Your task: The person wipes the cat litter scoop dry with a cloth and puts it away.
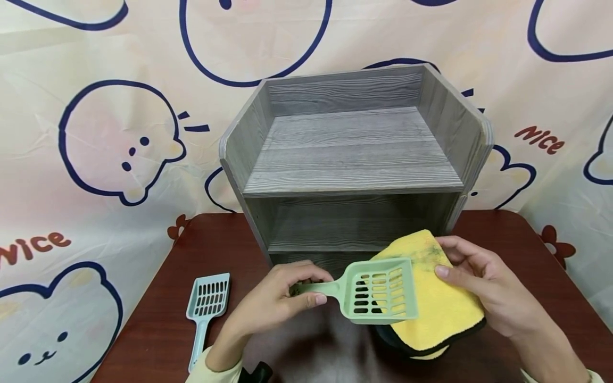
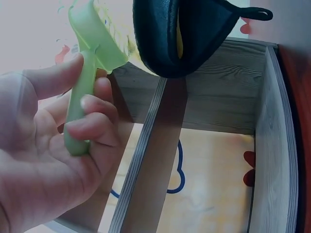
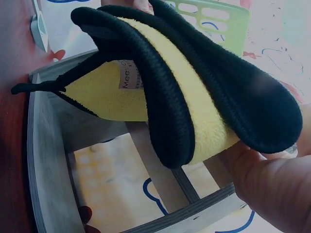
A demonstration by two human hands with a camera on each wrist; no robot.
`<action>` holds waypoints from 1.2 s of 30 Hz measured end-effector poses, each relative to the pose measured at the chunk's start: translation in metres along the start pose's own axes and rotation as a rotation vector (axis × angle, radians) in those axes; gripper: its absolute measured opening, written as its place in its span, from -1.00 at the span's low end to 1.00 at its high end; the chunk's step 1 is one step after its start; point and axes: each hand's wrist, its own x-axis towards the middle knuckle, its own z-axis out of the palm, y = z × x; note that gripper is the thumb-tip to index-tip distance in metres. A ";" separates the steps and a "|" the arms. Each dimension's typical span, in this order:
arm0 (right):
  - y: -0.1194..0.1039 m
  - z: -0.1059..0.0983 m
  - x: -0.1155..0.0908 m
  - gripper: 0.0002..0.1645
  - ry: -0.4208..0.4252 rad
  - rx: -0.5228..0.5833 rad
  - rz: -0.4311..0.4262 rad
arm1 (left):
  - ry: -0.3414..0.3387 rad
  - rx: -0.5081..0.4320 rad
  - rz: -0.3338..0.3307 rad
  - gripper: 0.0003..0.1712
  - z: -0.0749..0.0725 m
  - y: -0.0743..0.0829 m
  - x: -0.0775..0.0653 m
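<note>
My left hand (image 1: pixel 275 300) grips the handle of a green slotted litter scoop (image 1: pixel 380 291), its fingers curled round it, as the left wrist view also shows. My right hand (image 1: pixel 493 282) pinches a folded yellow cloth (image 1: pixel 442 319) with dark edging, thumb on top. Dark smudges mark the cloth's upper part. In the head view the scoop's basket overlaps the cloth's left side; whether they touch I cannot tell. The right wrist view shows the cloth's dark folds (image 3: pixel 160 107), a white label (image 3: pixel 130 75) and a hanging loop.
A grey wooden shelf unit (image 1: pixel 354 151) stands at the back of the dark red table (image 1: pixel 153 319). On the left lies a light blue slotted scoop (image 1: pixel 209 298). Behind hangs a cartoon-printed backdrop (image 1: pixel 119 138). A small black object (image 1: pixel 258 372) shows by the left sleeve.
</note>
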 end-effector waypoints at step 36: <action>0.029 0.014 0.012 -0.43 -0.100 0.062 0.032 | 0.018 -0.074 0.011 -0.73 0.019 0.000 0.006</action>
